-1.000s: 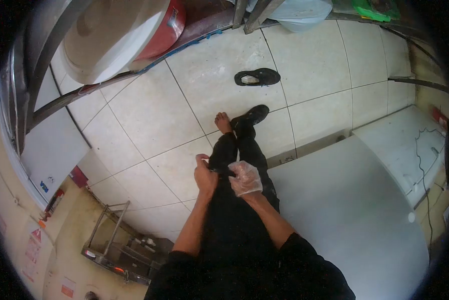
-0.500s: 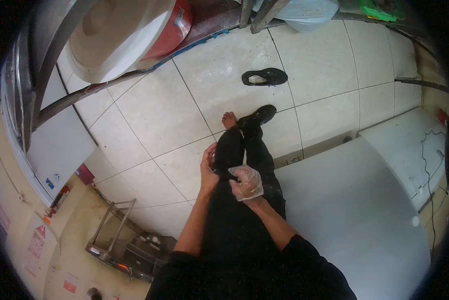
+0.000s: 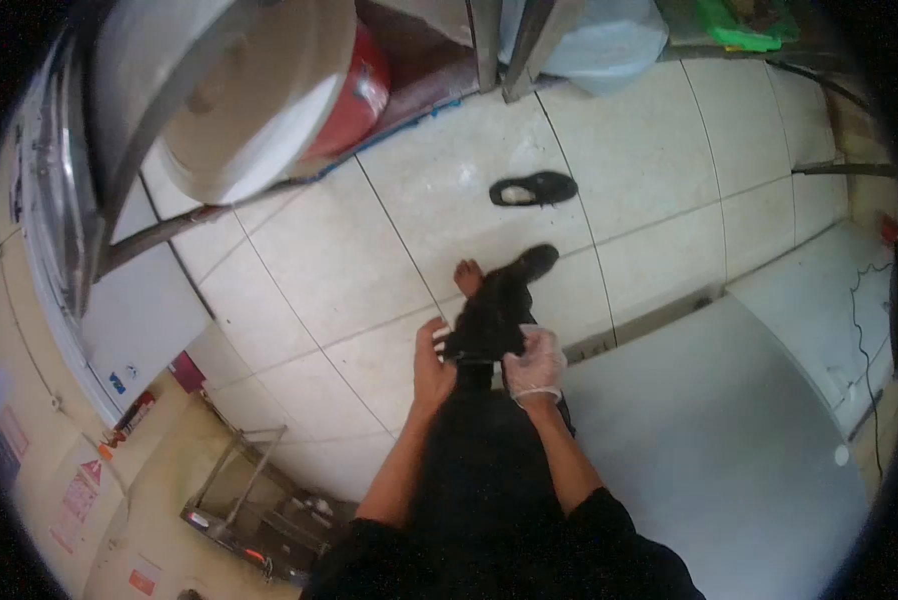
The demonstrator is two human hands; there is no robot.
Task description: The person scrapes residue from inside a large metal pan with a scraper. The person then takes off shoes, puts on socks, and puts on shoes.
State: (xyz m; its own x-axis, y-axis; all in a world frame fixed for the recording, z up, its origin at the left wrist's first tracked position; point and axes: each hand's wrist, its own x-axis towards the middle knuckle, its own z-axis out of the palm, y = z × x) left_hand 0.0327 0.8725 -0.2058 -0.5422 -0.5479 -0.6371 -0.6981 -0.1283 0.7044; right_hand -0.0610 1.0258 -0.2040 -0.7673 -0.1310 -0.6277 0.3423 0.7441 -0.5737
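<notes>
My bare left hand (image 3: 433, 372) is closed on the left edge of some black cloth (image 3: 487, 312) at about knee height. At the cloth's right edge my right hand (image 3: 537, 366), in a clear plastic glove, pinches it. The cloth is stretched between my hands; against my black trousers I cannot tell whether it is a separate piece or the trouser leg. Beyond it are my bare foot (image 3: 468, 277) and my other foot in a black shoe (image 3: 538, 262). An empty black shoe (image 3: 533, 189) lies on the tiled floor ahead.
A large red-and-white round tub (image 3: 354, 95) stands at upper left beside metal frame legs (image 3: 525, 50). A pale plastic bag (image 3: 609, 45) hangs at the top. To my right is a grey metal surface (image 3: 719, 430); a metal-framed stand (image 3: 244, 500) is at lower left.
My right hand has moved right, away from my left hand, and the black cloth now spreads between them. The whole view has shifted slightly, with the floor and shoes lower.
</notes>
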